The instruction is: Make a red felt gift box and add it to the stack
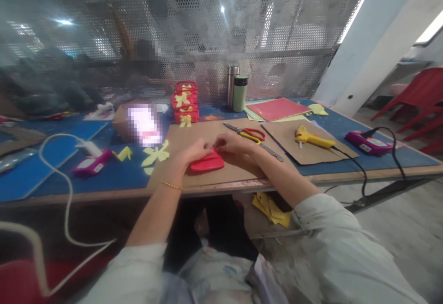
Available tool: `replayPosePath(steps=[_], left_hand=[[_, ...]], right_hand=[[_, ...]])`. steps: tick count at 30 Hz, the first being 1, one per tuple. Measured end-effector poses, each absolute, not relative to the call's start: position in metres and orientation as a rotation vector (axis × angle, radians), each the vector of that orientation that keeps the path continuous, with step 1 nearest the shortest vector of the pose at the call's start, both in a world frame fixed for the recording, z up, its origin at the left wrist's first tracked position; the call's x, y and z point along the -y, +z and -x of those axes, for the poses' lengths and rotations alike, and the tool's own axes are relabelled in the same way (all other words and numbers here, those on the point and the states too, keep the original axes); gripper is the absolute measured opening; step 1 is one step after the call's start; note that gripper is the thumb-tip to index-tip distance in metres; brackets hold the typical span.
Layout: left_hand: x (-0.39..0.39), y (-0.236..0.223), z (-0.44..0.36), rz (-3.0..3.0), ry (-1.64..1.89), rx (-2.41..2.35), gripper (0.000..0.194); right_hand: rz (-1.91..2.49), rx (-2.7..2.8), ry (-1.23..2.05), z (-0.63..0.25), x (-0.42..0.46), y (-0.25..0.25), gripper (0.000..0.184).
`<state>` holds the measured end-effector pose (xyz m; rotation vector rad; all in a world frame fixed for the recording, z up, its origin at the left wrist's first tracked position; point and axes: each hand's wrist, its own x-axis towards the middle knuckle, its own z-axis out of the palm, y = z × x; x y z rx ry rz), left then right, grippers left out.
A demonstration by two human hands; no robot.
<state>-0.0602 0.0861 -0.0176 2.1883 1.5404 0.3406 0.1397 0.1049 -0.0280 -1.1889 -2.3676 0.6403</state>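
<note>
A small red felt piece [207, 162] with rounded edges lies on a cardboard sheet [176, 138] in front of me. My left hand [197, 151] grips its far left edge with fingers pinched. At the far right edge of the same piece, my right hand [230, 143] has its fingertips closed on it. The two hands nearly touch. Scissors [254, 134] with red and yellow handles lie just beyond my right hand, and a grey metal blade [272, 152] is beside its wrist. Yellow bow-shaped cutouts [155, 155] rest left of my left hand.
Red pieces with yellow bows [185, 103] are stacked at the back, left of two bottles [239, 94]. A yellow glue gun [313, 138] lies on cardboard at right, its cord running to a purple power strip [368, 143]. A lit phone [144, 124] leans at left.
</note>
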Motion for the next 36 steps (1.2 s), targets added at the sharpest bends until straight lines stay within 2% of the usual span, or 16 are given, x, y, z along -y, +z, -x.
replayPosePath(steps=[28, 36], left_hand=[[-0.081, -0.02, 0.059, -2.216, 0.329, -1.551, 0.029], [-0.073, -0.008, 0.054, -2.188, 0.313, -1.542, 0.03]], right_hand=[[1.207, 2.328, 0.684, -0.143, -0.099, -0.026, 0.008], [1.191, 2.347, 0.681, -0.144, -0.102, -0.028, 0.008]])
